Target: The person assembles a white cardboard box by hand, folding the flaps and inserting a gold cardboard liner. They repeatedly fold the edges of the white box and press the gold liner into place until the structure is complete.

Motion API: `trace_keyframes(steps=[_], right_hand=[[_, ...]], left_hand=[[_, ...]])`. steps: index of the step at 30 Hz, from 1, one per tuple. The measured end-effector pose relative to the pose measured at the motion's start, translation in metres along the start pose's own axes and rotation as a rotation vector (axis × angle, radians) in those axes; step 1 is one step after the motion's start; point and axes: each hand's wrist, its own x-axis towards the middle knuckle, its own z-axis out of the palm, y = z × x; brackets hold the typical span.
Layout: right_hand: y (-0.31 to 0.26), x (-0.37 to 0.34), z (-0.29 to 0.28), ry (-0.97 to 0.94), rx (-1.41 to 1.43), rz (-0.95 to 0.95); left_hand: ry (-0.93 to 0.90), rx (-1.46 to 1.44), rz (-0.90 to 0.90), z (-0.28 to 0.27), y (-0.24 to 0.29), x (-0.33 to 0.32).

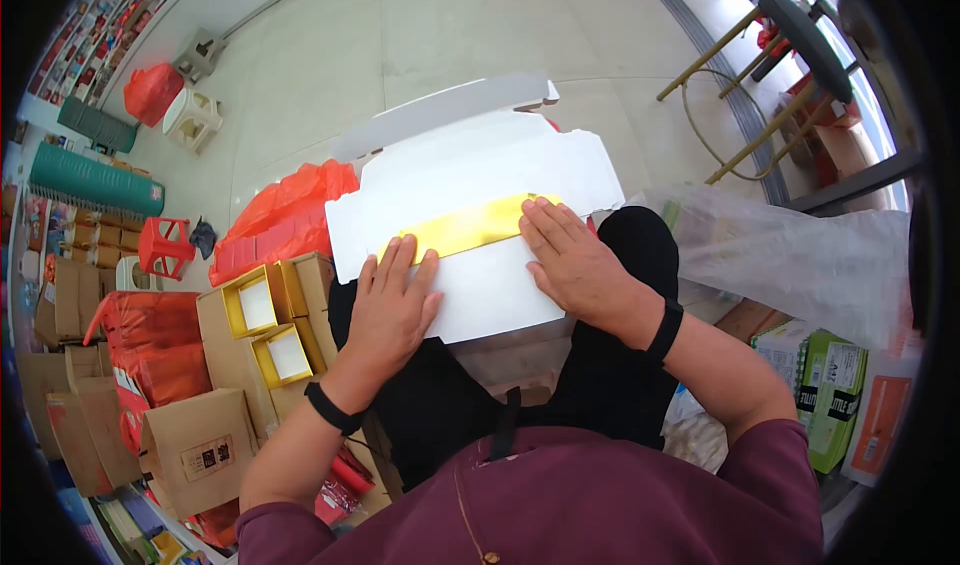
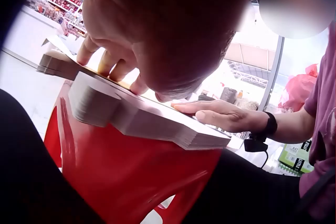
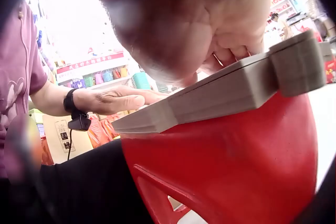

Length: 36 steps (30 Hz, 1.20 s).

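Note:
A stack of flat white card blanks (image 1: pixel 480 160) lies over the knees, on a red plastic stool (image 2: pixel 131 166) seen in both wrist views. Across the top sheet runs a yellow strip (image 1: pixel 465 228). My left hand (image 1: pixel 392 310) rests with its fingertips on the strip's left end, fingers straight and spread. The right hand (image 1: pixel 580 270) lies flat with its fingertips at the strip's right end. From the side, the stack's layered edges (image 3: pixel 226 92) show beneath both palms.
Two yellow open boxes (image 1: pixel 283 355) sit on cardboard to the left, near a brown carton (image 1: pixel 200 450) and red bags (image 1: pixel 160 345). A clear plastic sheet (image 1: pixel 800 255) and green packs (image 1: pixel 835 395) are at the right. A stool (image 1: pixel 800 45) stands at the upper right.

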Motion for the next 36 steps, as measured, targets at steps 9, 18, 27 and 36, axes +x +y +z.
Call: trace_keyframes(steps=[9,18,27,36], right_hand=[[0.007,-0.005,-0.004,0.062,0.004,0.052],[0.034,-0.010,-0.035,0.292,0.029,0.159],[0.030,-0.018,-0.090,0.414,-0.040,-0.091],[-0.049,-0.019,-0.019,0.096,0.176,-0.192]], left_hand=[[0.093,-0.196,-0.055,-0.016,-0.010,0.041],[0.042,-0.275,0.047,-0.019,-0.005,0.077],[0.550,-0.116,0.315,-0.055,-0.030,0.067],[0.207,-0.439,0.182,-0.031,-0.038,0.086]])
